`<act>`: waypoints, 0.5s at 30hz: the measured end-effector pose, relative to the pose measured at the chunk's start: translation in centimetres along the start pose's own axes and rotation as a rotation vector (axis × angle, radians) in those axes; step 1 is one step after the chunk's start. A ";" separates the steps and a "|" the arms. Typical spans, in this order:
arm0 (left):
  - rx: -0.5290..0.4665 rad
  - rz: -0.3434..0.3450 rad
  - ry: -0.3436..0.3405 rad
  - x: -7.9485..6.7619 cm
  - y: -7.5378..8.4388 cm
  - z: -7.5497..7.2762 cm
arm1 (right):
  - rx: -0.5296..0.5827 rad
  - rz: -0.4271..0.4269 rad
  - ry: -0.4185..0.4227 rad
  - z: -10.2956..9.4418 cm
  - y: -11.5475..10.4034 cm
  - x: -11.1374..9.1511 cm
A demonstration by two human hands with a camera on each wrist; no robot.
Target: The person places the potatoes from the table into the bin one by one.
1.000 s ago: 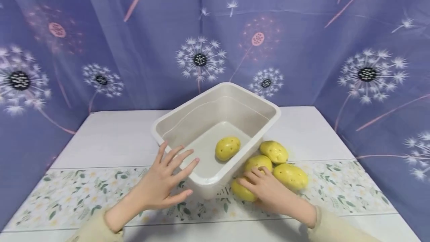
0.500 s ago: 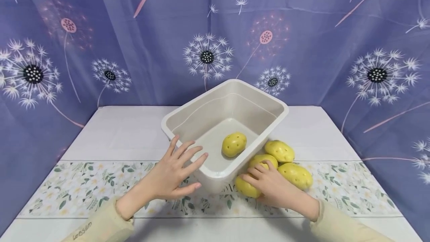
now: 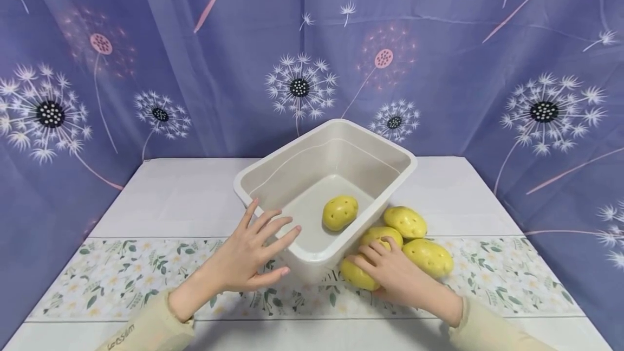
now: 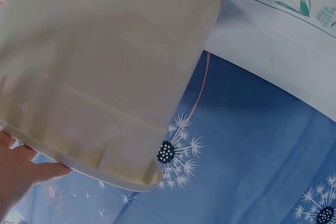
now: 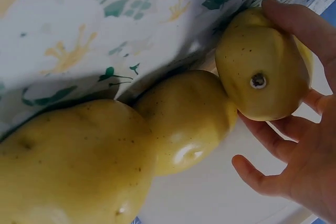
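A pale grey plastic bin (image 3: 312, 167) stands at an angle on the table, with one yellow potato (image 3: 339, 213) on its floor. My left hand (image 3: 241, 261) is at the bin's near left corner, fingers spread and mostly straight over the rim. At the bin's right side, my right hand (image 3: 400, 275) grips the nearest potato (image 3: 358, 274). In the right wrist view, thumb and fingers reach round that potato (image 5: 257, 72). Three more lie beside it: a partly covered potato (image 3: 382, 235), a far potato (image 3: 405, 222) and a right-hand potato (image 3: 429, 259).
A floral strip (image 3: 146, 280) crosses the white table (image 3: 175, 194). Behind and at both sides hangs a blue-purple curtain (image 3: 219, 96) with dandelion prints. The bin's far corner stands close to the curtain.
The head view has shifted slightly, so the whole scene sits a little differently in the frame. Both hands, the bin and the potatoes keep nearly the same places relative to each other.
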State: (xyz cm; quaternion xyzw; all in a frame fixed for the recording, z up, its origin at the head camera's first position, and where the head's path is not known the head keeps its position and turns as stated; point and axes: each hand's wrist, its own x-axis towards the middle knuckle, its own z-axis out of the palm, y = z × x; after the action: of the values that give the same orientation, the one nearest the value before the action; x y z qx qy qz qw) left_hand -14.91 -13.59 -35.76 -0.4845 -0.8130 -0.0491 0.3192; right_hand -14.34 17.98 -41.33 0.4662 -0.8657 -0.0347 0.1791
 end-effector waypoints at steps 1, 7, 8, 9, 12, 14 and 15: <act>0.000 0.000 -0.001 0.0 0.0 0.0 | 0.000 -0.001 0.001 0.0 0.0 0.0; -0.006 0.000 -0.002 0.0 0.0 -0.2 | 0.012 0.006 0.005 0.1 0.0 -0.1; -0.005 0.001 -0.003 0.0 0.0 -0.2 | 0.013 0.008 0.006 0.1 0.0 -0.1; -0.004 0.003 -0.003 0.0 0.0 -0.2 | 0.014 0.008 0.007 0.1 0.0 -0.1; -0.002 0.009 -0.007 0.0 0.0 -0.4 | 0.014 0.008 0.012 0.1 -0.1 -0.2; -0.006 0.008 -0.010 0.0 0.0 -0.4 | 0.013 0.008 0.015 0.1 0.0 -0.2; -0.007 0.007 -0.011 0.0 0.0 -0.4 | 0.012 0.007 0.018 0.1 0.0 -0.2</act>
State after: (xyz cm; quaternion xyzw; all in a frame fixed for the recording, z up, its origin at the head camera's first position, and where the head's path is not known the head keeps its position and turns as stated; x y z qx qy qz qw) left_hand -14.68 -13.72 -35.46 -0.4888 -0.8128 -0.0479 0.3132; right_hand -14.25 18.15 -41.49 0.4648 -0.8657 -0.0244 0.1842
